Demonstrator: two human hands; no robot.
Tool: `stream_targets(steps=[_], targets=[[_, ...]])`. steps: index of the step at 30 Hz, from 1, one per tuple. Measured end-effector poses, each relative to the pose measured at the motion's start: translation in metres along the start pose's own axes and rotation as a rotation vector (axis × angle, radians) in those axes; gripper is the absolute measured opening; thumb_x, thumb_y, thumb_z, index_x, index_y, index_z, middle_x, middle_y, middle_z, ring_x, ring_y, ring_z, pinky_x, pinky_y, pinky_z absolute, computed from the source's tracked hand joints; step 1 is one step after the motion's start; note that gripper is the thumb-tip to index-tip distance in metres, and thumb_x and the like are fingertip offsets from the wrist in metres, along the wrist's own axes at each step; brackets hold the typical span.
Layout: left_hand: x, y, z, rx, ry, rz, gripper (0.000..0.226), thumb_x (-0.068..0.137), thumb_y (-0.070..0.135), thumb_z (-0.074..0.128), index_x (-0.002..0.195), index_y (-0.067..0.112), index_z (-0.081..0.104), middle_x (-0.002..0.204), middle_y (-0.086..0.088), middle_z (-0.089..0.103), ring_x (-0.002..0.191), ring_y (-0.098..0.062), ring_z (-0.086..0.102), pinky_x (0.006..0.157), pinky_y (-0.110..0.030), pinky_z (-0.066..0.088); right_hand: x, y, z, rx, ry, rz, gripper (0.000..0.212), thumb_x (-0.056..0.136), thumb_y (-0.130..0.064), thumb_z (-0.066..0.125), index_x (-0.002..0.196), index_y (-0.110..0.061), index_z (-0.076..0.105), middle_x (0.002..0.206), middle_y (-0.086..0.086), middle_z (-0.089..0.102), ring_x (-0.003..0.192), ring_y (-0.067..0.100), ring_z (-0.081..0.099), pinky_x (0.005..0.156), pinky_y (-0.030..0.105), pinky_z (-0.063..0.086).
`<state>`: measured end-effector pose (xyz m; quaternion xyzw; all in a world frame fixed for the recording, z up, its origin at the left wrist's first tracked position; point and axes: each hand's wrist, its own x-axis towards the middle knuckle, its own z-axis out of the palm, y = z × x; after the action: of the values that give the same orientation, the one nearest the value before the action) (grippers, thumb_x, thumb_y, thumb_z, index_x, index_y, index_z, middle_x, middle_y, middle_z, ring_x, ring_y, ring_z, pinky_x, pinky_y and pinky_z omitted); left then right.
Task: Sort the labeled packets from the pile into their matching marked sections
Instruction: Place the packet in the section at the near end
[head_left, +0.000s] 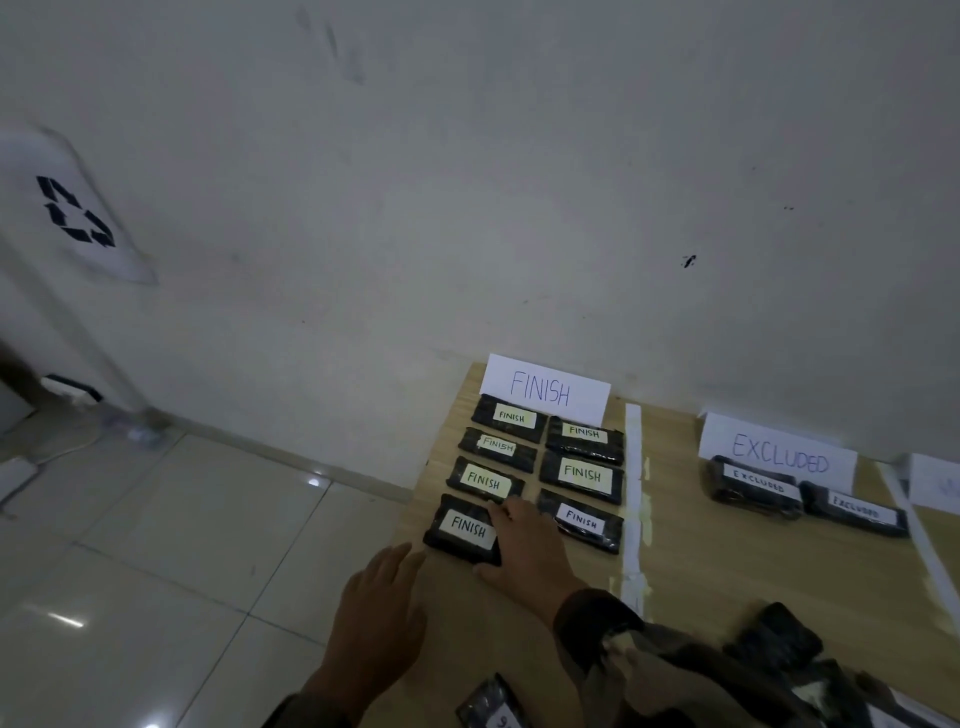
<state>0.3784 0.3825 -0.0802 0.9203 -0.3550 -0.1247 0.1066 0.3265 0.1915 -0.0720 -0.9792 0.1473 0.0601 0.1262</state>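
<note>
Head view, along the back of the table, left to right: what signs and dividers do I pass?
FINISH sign → white tape strip → EXCLUDED sign → third sign, cut off at the frame edge and unreadable.

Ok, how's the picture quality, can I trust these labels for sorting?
Head view, centre: dim flat light, yet the FINISH labels read clearly and the EXCLUDED labels are softer but legible. Head view, edges: wide-angle bending; the unsorted pile at the bottom is blurred, labels unreadable; small glare spots on the floor tiles.
</note>
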Motion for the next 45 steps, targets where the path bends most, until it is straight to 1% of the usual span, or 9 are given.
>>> stream_targets(steps=[4, 11, 16, 18, 21, 27, 31, 38, 45], targets=[[0.001, -0.006, 0.008, 0.014, -0.021, 0.005, 0.061, 0.087, 0.038, 0.046, 0.143, 0.021, 0.029, 0.152, -0.001, 0.027, 0.139, -0.019, 0.025, 0.112, -0.038, 0.027, 0.008, -0.003, 0.004, -0.009, 0.002, -0.003, 0.073, 0.085, -0.051, 0.058, 0.144, -0.019, 0.029, 0.139, 0.005, 0.038, 0.125, 0.024, 0.034, 0.105, 0.038, 0.03], [0.0, -0.013, 0.02, 0.095, -0.009, 0.081, 0.066, 0.049, 0.044, 0.07, 0.109, 0.019, 0.064, 0.111, -0.004, 0.068, 0.098, -0.022, 0.067, 0.071, -0.036, 0.057, -0.002, -0.001, 0.005, 0.024, 0.064, -0.006, 0.065, 0.085, -0.05, 0.058, 0.139, -0.021, 0.037, 0.134, 0.002, 0.04, 0.123, 0.02, 0.035, 0.101, 0.033, 0.032], [-0.002, 0.003, 0.016, 0.034, -0.03, 0.047, 0.064, 0.086, 0.036, 0.051, 0.143, 0.019, 0.028, 0.151, -0.005, 0.027, 0.14, -0.023, 0.024, 0.111, -0.04, 0.025, -0.03, -0.003, -0.005, 0.065, -0.035, -0.034, 0.043, 0.082, -0.051, 0.06, 0.118, -0.026, 0.053, 0.117, -0.002, 0.052, 0.109, 0.019, 0.048, 0.092, 0.034, 0.034], [-0.005, 0.007, 0.017, 0.037, -0.042, 0.058, 0.064, 0.087, 0.036, 0.049, 0.144, 0.018, 0.027, 0.152, -0.006, 0.025, 0.141, -0.022, 0.022, 0.112, -0.04, 0.023, -0.048, -0.007, -0.01, 0.088, -0.134, -0.037, 0.038, 0.082, -0.051, 0.061, 0.11, -0.025, 0.056, 0.108, -0.003, 0.057, 0.103, 0.019, 0.052, 0.093, 0.035, 0.032], [-0.01, 0.008, 0.023, 0.006, -0.048, 0.088, 0.061, 0.069, 0.036, 0.06, 0.125, 0.012, 0.055, 0.131, -0.013, 0.055, 0.119, -0.032, 0.054, 0.091, -0.047, 0.046, -0.075, -0.012, -0.012, 0.085, -0.257, -0.079, 0.047, 0.078, -0.056, 0.064, 0.107, -0.02, 0.056, 0.099, -0.001, 0.062, 0.094, 0.021, 0.056, 0.092, 0.037, 0.028], [-0.027, 0.031, 0.025, -0.104, 0.01, 0.065, 0.058, 0.087, 0.032, 0.052, 0.141, 0.021, 0.033, 0.147, 0.0, 0.032, 0.133, -0.019, 0.032, 0.104, -0.035, 0.034, -0.113, -0.014, 0.014, -0.023, -0.358, -0.089, 0.088, 0.069, -0.067, 0.066, 0.133, -0.015, 0.034, 0.104, 0.01, 0.061, 0.097, 0.032, 0.055, 0.1, 0.048, 0.021], [-0.034, 0.047, 0.025, -0.235, -0.042, 0.009, 0.052, 0.09, 0.028, 0.049, 0.139, 0.024, 0.031, 0.138, 0.003, 0.039, 0.122, -0.016, 0.038, 0.097, -0.028, 0.037, -0.117, -0.013, 0.02, 0.154, -0.324, 0.007, 0.067, 0.068, -0.061, 0.071, 0.111, -0.017, 0.045, 0.099, 0.005, 0.058, 0.095, 0.028, 0.055, 0.086, 0.039, 0.029], [-0.045, 0.063, 0.028, -0.621, -0.111, -0.173, 0.047, 0.093, 0.036, 0.05, 0.136, 0.024, 0.035, 0.11, 0.002, 0.054, 0.097, -0.012, 0.055, 0.08, -0.026, 0.044, -0.114, -0.008, 0.014, 0.562, -0.124, 0.223, 0.06, 0.079, -0.026, 0.069, 0.125, -0.016, 0.031, 0.09, 0.002, 0.057, 0.079, 0.019, 0.058, 0.062, 0.031, 0.045], [-0.04, 0.078, 0.018, -0.952, -0.311, -0.28, 0.049, 0.079, 0.028, 0.073, 0.118, 0.02, 0.046, 0.099, -0.012, 0.064, 0.087, -0.017, 0.063, 0.068, -0.022, 0.051, -0.112, 0.018, 0.002, 1.002, 0.063, 0.426, 0.044, 0.068, -0.023, 0.082, 0.092, -0.028, 0.045, 0.094, -0.001, 0.064, 0.08, 0.014, 0.064, 0.071, 0.03, 0.055]])
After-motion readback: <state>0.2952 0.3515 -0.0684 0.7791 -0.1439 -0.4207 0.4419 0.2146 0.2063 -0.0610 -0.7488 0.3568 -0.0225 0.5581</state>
